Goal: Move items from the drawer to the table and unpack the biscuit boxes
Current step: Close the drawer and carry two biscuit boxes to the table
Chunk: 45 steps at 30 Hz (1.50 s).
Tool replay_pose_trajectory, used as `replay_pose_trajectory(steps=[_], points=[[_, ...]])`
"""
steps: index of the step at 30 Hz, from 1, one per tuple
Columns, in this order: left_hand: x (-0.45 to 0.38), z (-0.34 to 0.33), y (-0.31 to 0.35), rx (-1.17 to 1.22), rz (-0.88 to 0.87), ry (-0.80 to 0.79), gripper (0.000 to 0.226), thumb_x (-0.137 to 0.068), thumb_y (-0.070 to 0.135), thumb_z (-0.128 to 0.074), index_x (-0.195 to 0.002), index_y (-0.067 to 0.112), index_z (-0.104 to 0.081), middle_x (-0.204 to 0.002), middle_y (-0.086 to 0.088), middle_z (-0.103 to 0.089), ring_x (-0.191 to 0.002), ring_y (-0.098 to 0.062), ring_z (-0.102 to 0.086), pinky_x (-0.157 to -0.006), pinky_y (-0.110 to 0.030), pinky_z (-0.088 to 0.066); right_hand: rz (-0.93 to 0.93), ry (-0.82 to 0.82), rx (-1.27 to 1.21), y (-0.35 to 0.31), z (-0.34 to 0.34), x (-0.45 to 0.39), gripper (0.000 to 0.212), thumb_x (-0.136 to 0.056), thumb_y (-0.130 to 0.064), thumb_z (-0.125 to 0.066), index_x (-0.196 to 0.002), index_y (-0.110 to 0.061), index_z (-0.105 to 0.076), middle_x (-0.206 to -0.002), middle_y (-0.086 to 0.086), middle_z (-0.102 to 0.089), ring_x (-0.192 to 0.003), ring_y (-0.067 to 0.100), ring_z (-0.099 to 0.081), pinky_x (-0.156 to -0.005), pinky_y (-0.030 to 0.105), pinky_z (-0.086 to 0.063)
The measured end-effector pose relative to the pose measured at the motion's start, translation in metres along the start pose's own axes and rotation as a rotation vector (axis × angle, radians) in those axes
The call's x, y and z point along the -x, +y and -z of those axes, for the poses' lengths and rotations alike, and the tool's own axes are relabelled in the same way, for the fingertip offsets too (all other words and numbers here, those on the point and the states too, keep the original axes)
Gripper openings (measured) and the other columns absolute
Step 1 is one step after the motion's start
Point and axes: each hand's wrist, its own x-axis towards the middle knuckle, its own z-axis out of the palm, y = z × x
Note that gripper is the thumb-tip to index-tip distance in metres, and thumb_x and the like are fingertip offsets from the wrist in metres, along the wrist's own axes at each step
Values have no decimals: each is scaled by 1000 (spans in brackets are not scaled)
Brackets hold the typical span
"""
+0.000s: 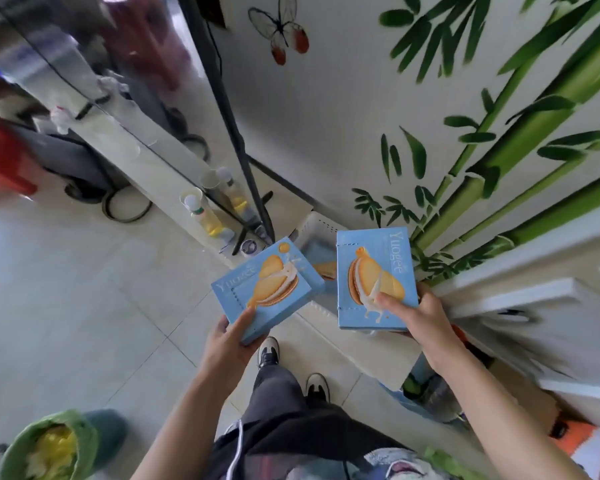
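Left hand (230,332): thumb on top, fingers beneath, clamped on the near corner of the left biscuit box (264,289).
Right hand (418,313): thumb on the face, gripping the right biscuit box (373,278) at its near right corner.
Progress: both boxes lifted, sealed; another box (321,263) lies beyond the grips; table not visible; unpacking remains.
Pose: forearms extended, boxes held face-up.

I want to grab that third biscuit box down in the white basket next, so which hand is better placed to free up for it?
Probably the left hand: its box hangs right beside the third box; the right hand sits farther off.
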Motion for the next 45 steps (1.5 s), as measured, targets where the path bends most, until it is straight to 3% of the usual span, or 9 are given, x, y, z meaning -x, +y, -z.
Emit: replay_pose_trajectory(steps=[4,8,14,18,23,27,31,35,45], points=[[30,23,-5,94,-59,63,36,-80,20,-66,-113,8,-56,-102,-10,-70,-85,-17,-72,-71,-29,-60,-13,-110,52,2,-13,3,36,-78,-13,-79,-110,-12,-62,-96,2,-74,-71,3,-71,-55,13,-51],[53,45,-7,209,-101,156,55,-77,18,-68,-127,5,-49,-113,-15,-65,-91,-21,-71,-71,-29,-60,-4,-223,106,3,-38,5,46,-75,-19,-81,-116,-16,-60,-100,1,-74,-85,13,-72,-69,25,-54],[83,83,-5,387,-144,298,37,-90,8,-61,-124,4,-47,-110,-16,-63,-97,-27,-66,-65,-28,-61,11,-374,189,4,-92,12,46,-74,-15,-81,-115,-18,-58,-105,4,-73,-93,19,-71,-85,39,-56],[101,121,-4,468,-185,390,37,-90,5,-61,-124,2,-46,-111,-17,-62,-97,-29,-65,-64,-30,-61,37,-475,268,6,-136,23,42,-74,-11,-81,-108,-22,-58,-100,1,-73,-82,12,-73,-76,32,-57],[126,177,-10,560,-285,493,47,-86,5,-64,-129,5,-47,-112,-15,-64,-94,-26,-68,-68,-32,-61,0,-621,295,9,-201,52,65,-60,-26,-88,-117,-14,-58,-101,7,-74,-86,23,-74,-73,37,-58],[148,229,-18,617,-344,571,47,-85,2,-63,-129,7,-48,-113,-14,-65,-93,-26,-68,-70,-34,-61,8,-753,322,17,-267,87,54,-68,-21,-83,-116,-19,-58,-105,6,-73,-89,24,-73,-70,37,-58],[174,286,-23,675,-357,628,40,-85,1,-65,-123,7,-53,-115,-16,-67,-93,-27,-69,-69,-35,-61,34,-871,427,36,-338,128,59,-66,-27,-87,-117,-20,-57,-111,8,-70,-94,26,-71,-80,45,-59],[209,338,-26,731,-414,649,28,-87,0,-63,-112,10,-57,-98,-9,-74,-87,-25,-71,-71,-35,-61,31,-995,523,60,-404,173,66,-65,-35,-87,-121,-22,-54,-113,6,-69,-96,26,-71,-82,47,-59],[281,439,-73,1080,-516,839,58,-74,4,-71,-129,4,-53,-122,-20,-66,-104,-36,-66,-71,-38,-60,67,-1301,816,121,-532,265,77,-56,-50,-89,-120,-25,-55,-109,4,-72,-93,24,-72,-83,49,-59]])
